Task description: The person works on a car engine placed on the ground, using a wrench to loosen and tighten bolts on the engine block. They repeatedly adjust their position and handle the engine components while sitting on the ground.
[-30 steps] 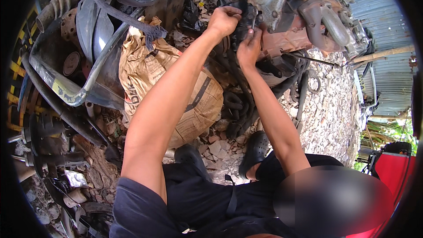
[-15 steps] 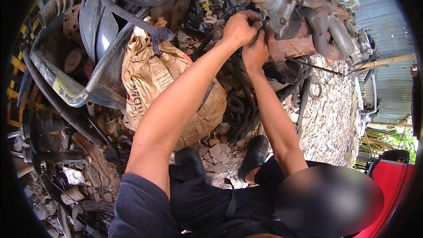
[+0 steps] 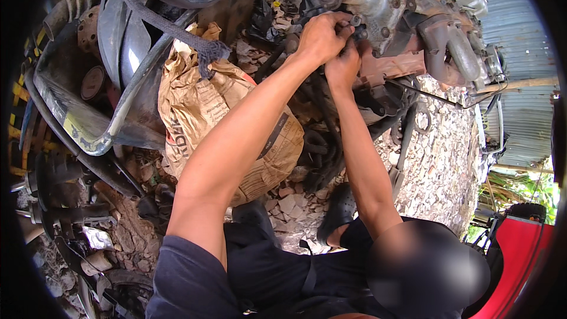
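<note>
A greasy, rusted engine (image 3: 378,0) with a round bolted housing lies at the top, right of centre. My left hand (image 3: 319,40) is closed at its lower left edge, thumb and fingers pinched near a small bolt-like end (image 3: 355,21). Just below, my right hand (image 3: 344,70) is closed too, its fingertips tucked in beside the left thumb and dark with shadow. What either hand grips is hidden. To the right of my right hand sits a reddish-brown metal bracket (image 3: 398,66), and past it a curved metal pipe (image 3: 436,47).
A crumpled brown paper sack (image 3: 201,103) lies under my left forearm. Grey plastic panels (image 3: 127,41) and a thick grey rope (image 3: 159,20) are at left. Broken stone (image 3: 440,159) covers the ground at right, beside a corrugated metal wall (image 3: 522,35). A red panel (image 3: 520,254) stands at lower right.
The view has shifted slightly. Both hands stay closed at the same spot on the engine; the right fingers have turned a little, and a bolt-like end shows more above them.
</note>
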